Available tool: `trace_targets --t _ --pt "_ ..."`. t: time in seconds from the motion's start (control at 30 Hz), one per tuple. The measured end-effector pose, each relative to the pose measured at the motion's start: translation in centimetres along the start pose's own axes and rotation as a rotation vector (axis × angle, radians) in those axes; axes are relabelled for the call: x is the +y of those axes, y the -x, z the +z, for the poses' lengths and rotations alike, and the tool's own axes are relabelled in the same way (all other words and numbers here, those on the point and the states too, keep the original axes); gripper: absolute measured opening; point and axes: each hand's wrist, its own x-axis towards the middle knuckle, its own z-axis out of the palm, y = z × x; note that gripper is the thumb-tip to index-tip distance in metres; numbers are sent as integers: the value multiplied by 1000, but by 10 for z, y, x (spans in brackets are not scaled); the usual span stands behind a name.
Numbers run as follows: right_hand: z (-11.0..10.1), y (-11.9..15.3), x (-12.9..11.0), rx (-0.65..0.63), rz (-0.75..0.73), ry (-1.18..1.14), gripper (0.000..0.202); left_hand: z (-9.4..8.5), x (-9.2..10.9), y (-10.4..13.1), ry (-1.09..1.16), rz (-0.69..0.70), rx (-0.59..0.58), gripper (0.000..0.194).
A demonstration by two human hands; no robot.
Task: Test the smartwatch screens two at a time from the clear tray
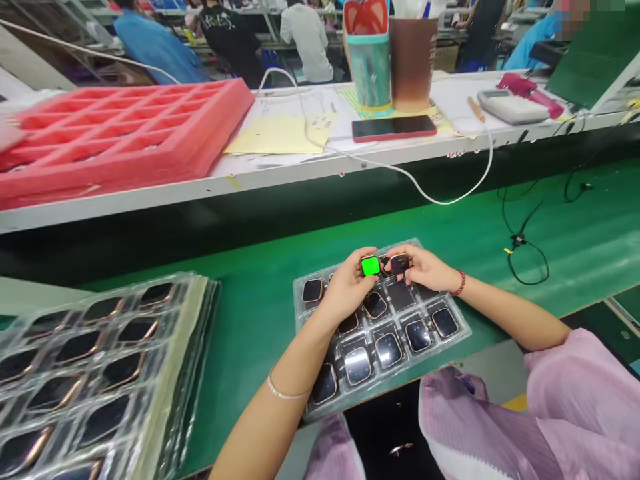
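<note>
Folds of pink clothing (585,393) are closest to me, bunched around the worker's lap and right arm. At lower left, a stack of clear trays (196,327) full of dark-faced watches stands on the green surface (260,347). Next comes the left forearm, a pale bangle (285,395) around it.

Between the arms lies a single clear tray (399,295), slightly askew, with dark watches (389,349) seated in its compartments. Over its far part are both hands. The left hand (347,283) is curled closed around the edges of a green-lit watch (371,266), thumb below and fingers above, screen facing up toward me. Just beside it, the right hand (423,268), a red bracelet (460,283) at its wrist, pinches a dark-screened watch (399,264) in its fingers.

Past them, a black cable (530,260) loops on the green at right. On the white shelf (300,162) I see a red foam tray (225,127), a phone (395,129), a teal cup (370,77) and a brown cup (413,63). Farther back, other people (307,40) sit, blurred.
</note>
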Motion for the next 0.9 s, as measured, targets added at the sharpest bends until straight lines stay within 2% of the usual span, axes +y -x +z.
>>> trace_targets --t 0.17,0.23,0.4,0.57,0.8,0.9 --pt "1 2 -3 0 -15 29 41 0 2 3 -67 -18 -21 43" --pt "1 2 -4 -3 -19 36 38 0 1 4 -64 -12 -39 43" --pt "1 2 -5 -18 -49 40 44 0 0 4 -105 -19 -45 54" --pt "0 2 -3 5 -3 52 43 2 4 5 -108 -27 -12 50" --pt "1 3 -5 -6 4 73 50 1 5 4 -19 -27 6 38" --pt "1 3 -4 0 9 72 50 1 6 5 26 -31 8 47"
